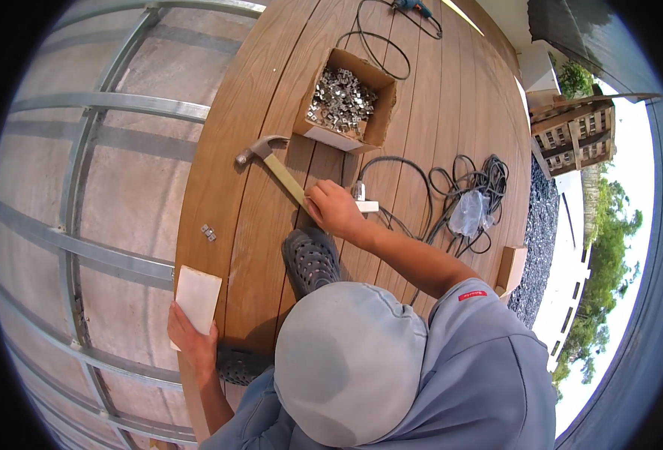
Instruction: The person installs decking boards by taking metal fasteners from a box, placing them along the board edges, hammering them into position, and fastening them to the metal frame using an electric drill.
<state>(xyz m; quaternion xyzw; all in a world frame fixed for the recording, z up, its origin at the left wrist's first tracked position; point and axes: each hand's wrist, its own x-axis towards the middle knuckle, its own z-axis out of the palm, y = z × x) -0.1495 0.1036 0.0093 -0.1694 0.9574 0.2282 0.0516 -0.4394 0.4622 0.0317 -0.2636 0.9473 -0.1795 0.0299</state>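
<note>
My left hand (194, 337) grips a white rectangular board (199, 292) at the left edge of the wooden deck (249, 120). My right hand (333, 207) has its fingers curled on the lower end of a hammer's (277, 168) pale yellow handle; the metal head points up and left. Just beyond that hand lies a white plug or socket piece (366, 206) on a black cable. A few small metal clips (208, 232) sit near the deck edge, above the board. An open cardboard box (343, 101) holds several metal clips.
An open metal joist frame (140, 247) borders the deck on the left. Coiled black cables (496, 187), a plastic bag (468, 214) and a blue power tool (414, 9) lie on the boards. My shoe (309, 262) is between my arms. Wooden pallets (571, 135) stand at the right.
</note>
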